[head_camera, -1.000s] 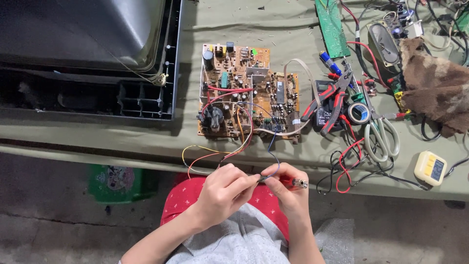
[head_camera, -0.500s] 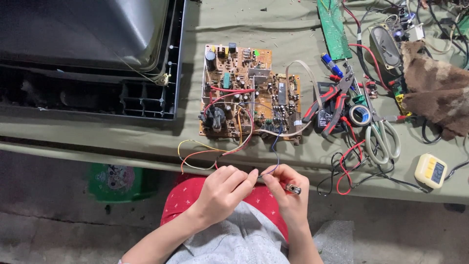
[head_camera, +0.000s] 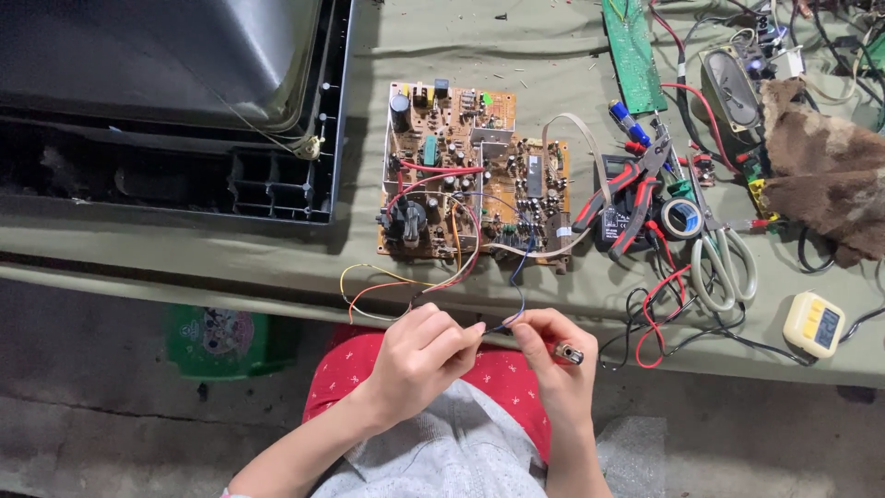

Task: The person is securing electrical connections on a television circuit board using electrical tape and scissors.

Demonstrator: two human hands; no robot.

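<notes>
Wires (head_camera: pixel 502 325) from the circuit board (head_camera: pixel 470 175) are pinched between both hands — left hand (head_camera: pixel 419 355) and right hand (head_camera: pixel 548 355) — just below the table (head_camera: pixel 277 263) edge; a small lighter (head_camera: pixel 570 353) is also gripped in the right.

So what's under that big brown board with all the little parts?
The circuit board lies flat on the green cloth covering the table. Wires run from its near edge to the person's fingers. The board hides anything directly beneath it.
</notes>
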